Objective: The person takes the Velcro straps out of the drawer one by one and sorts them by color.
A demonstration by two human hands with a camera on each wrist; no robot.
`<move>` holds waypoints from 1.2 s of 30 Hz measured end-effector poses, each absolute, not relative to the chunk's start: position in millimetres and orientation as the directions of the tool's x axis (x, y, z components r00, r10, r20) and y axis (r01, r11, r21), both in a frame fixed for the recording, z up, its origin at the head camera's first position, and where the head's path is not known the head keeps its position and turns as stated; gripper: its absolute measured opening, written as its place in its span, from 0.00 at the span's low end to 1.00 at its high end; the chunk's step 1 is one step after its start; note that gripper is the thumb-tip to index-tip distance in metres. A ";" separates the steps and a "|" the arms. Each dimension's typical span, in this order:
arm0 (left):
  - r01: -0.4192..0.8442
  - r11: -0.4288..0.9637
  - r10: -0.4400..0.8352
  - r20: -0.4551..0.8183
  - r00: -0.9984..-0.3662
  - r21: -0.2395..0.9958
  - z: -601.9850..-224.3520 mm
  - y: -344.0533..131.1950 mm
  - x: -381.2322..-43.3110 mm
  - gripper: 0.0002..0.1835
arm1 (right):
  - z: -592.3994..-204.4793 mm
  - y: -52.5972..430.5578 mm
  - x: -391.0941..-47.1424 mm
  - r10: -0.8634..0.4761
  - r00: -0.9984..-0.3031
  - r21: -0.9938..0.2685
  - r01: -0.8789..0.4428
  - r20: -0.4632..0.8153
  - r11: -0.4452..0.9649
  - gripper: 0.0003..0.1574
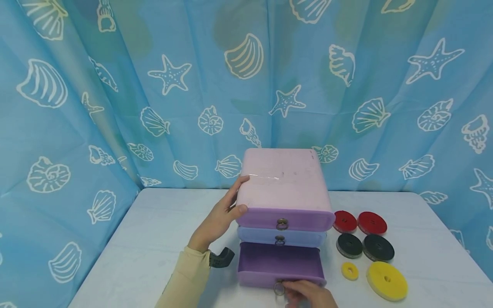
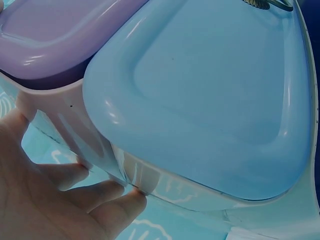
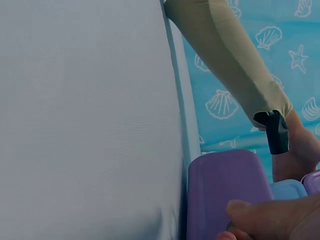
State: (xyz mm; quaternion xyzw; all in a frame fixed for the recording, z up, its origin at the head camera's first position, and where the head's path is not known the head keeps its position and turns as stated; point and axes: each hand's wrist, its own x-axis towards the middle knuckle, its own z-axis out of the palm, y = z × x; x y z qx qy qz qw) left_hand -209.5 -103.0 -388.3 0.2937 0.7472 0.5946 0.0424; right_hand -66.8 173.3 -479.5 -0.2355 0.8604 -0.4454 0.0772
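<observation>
A small three-drawer cabinet [image 1: 285, 184] with a pink top stands on the table. Its bottom purple drawer [image 1: 281, 278] is pulled out, and the inside that shows holds nothing. My left hand [image 1: 217, 220] rests against the cabinet's left side, thumb near the top front edge; in the left wrist view its fingers [image 2: 107, 192] are spread along that side, close to the blue middle drawer [image 2: 215, 100]. At the bottom drawer's front, my right hand [image 1: 308, 293] pinches the ring pull [image 1: 279, 288] between thumb and fingers. The right wrist view shows the thumb [image 3: 245, 210] over the drawer front.
Right of the cabinet lie two red discs [image 1: 372, 223], two black discs [image 1: 378, 247], a small yellow ring [image 1: 349, 270] and a larger yellow disc [image 1: 387, 281]. A blue curtain [image 1: 185, 38] with white shells hangs behind the white table [image 1: 127, 256].
</observation>
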 end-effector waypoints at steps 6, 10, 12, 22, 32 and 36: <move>0.380 0.110 0.494 0.281 -0.823 0.919 -388.6 -103.1 -209.4 0.40 | -469.4 164.8 -70.5 -0.331 -0.943 -0.814 -0.174 -0.023 0.554 0.20; 0.379 0.121 0.491 0.276 -0.826 0.918 -388.1 -102.9 -209.1 0.40 | -466.3 160.6 -75.1 -0.269 -0.961 -0.797 -0.110 -0.068 0.594 0.18; 0.380 0.126 0.488 0.276 -0.828 0.916 -387.5 -102.8 -208.7 0.40 | -465.6 158.1 -76.4 -0.246 -0.967 -0.778 -0.106 -0.064 0.619 0.17; 0.385 0.125 0.489 0.281 -0.826 0.914 -386.7 -103.7 -207.9 0.41 | -463.8 146.9 -78.8 -0.147 -0.986 -0.675 -0.162 0.079 0.720 0.12; 0.385 0.143 0.484 0.275 -0.831 0.912 -386.9 -103.4 -209.4 0.41 | -463.4 141.7 -85.2 -0.081 -0.994 -0.679 -0.109 0.073 0.726 0.12; 0.384 0.153 0.480 0.271 -0.834 0.910 -387.7 -103.1 -210.1 0.41 | -464.9 139.2 -87.4 -0.059 -0.990 -0.677 -0.131 0.128 0.724 0.12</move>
